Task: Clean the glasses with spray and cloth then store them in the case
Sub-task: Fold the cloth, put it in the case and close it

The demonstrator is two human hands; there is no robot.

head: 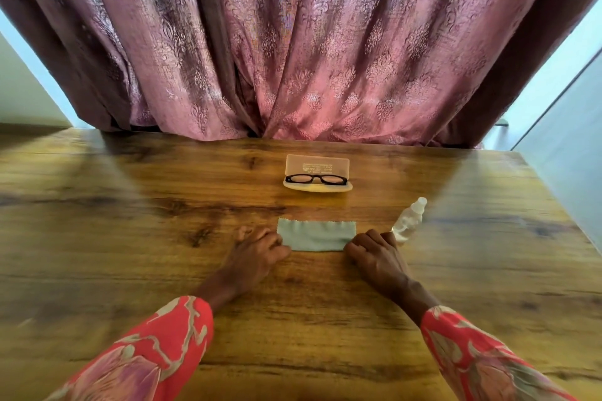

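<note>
Black-framed glasses (315,179) lie in an open translucent case (317,166) at the middle back of the wooden table (130,205), with the lid standing up behind them. A grey-green cloth (315,235), folded into a flat rectangle, lies nearer to me. My left hand (257,254) pinches the cloth's left end and my right hand (374,254) pinches its right end, both resting on the table. A small clear spray bottle (408,220) stands tilted just beyond my right hand, apart from it.
A pink patterned curtain (309,42) hangs along the table's far edge. Pale walls show at both sides. The table's right edge (560,205) runs diagonally at the right.
</note>
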